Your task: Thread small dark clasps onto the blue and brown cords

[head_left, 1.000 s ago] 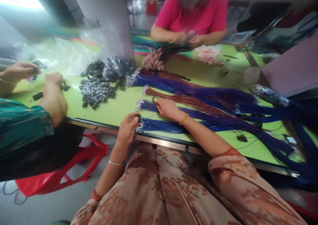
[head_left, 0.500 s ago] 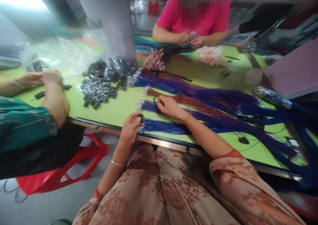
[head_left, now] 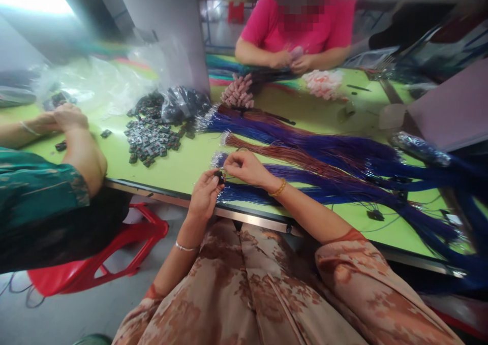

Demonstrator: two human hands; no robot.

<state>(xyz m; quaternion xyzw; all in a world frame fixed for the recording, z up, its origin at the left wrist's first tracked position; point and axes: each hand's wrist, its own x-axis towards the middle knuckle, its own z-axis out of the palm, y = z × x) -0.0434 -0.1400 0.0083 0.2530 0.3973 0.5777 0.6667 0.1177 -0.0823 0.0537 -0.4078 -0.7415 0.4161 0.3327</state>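
Note:
Between the thumb and fingers of my left hand (head_left: 205, 191) is a small black connector housing (head_left: 219, 178), held just above the table's front edge. My right hand (head_left: 247, 169) is close on its right, fingers pinched on a thin wire whose end points at the housing. Whether the wire tip is inside the housing cannot be made out. Under and beside my hands lie bundles of blue wires (head_left: 263, 195) and brown wires (head_left: 263, 148), their bright metal terminals gathered at the left ends.
A pile of black connector housings (head_left: 150, 139) lies left of my hands, by a clear plastic bag (head_left: 110, 88). At the left a co-worker's hands (head_left: 66, 116) work; another person in pink (head_left: 297, 35) sits opposite. Pale pink connectors (head_left: 324, 84) lie in front of that person.
My right hand has moved left and slightly down from over the wire bundles to the black housing. My left hand has shifted slightly right, still holding the housing.

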